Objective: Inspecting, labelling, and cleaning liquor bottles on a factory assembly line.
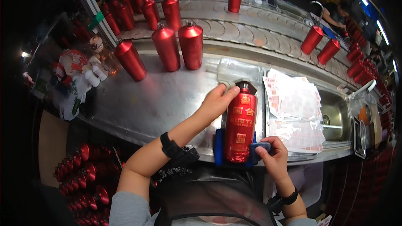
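In front of me a red metallic bottle (240, 129) with gold print lies with its neck away from me. It rests in a blue cradle (219, 148) at the counter's near edge, with a dark brown support (251, 88) by the neck. My left hand (218, 102) grips the neck end, thumb over the shoulder; some of its fingers are hidden. Between the fingers and thumb of my right hand (275, 157) is a small blue-grey flat pad (260, 147), against the lower right side of the bottle.
White printed sheets (293, 104) lie right of the bottle, with a steel sink (335, 117) beyond. Plain red bottles (191, 46) stand on the counter and on the slatted conveyor (251, 31) behind. More bottles (90, 171) are stacked lower left. A person (335, 14) works at far right.
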The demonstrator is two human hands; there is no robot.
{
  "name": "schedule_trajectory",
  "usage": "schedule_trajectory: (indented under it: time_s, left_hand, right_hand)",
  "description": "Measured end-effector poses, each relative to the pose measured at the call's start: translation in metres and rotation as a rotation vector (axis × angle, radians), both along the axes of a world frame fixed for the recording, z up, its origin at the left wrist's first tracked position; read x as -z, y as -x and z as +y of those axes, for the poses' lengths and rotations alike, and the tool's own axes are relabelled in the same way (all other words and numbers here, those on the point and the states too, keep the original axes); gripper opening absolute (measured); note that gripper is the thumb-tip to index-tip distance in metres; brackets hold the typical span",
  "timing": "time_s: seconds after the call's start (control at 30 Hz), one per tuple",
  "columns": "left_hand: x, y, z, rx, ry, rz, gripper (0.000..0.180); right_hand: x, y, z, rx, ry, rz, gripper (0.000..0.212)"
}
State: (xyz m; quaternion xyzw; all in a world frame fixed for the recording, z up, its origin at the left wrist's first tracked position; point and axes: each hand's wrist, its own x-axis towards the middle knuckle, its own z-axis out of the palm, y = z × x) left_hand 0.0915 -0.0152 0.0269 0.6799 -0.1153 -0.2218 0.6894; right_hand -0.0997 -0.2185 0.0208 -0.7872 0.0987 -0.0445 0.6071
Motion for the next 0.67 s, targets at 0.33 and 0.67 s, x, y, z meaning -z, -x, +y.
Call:
schedule_trajectory:
  time_s: [0.33,0.67]
  left_hand:
    - [0.006,-0.031,-0.029,0.195,0.037,0.428,0.047]
    - [-0.057,0.061,0.043,0.171,0.518,0.187,0.034]
  right_hand:
    - [-0.01,0.016,0.009,-0.199,0.519,-0.104,0.059]
    - [-0.024,0.017,0.029,-0.311,0.675,-0.309,0.05]
